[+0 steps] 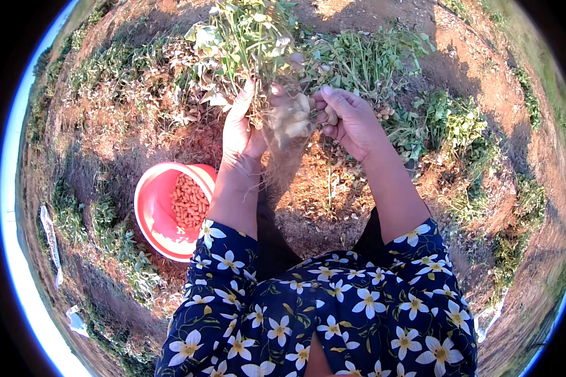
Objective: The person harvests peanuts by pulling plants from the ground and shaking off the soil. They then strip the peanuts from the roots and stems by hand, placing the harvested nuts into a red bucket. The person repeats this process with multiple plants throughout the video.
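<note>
My left hand [245, 120] grips a peanut plant [247, 42] by its lower stems, with the green leaves pointing away from me and the roots towards me. A cluster of pale peanut pods [295, 115], somewhat blurred, hangs at the roots just right of this hand. At the right edge of the cluster is my right hand [346, 118], its fingers closed around a peanut pod [330, 115]. Whether that pod is still joined to the plant cannot be told. A pink plastic bucket [147, 207], tilted in the view, stands left of my left forearm and holds many peanut pods [188, 202].
Pulled peanut plants [365, 59] lie on the soil beyond my hands. More leafy plants [462, 122] are at the right, and a row of greenery [122, 245] runs along the left. White plastic pieces [77, 321] lie at the far lower left.
</note>
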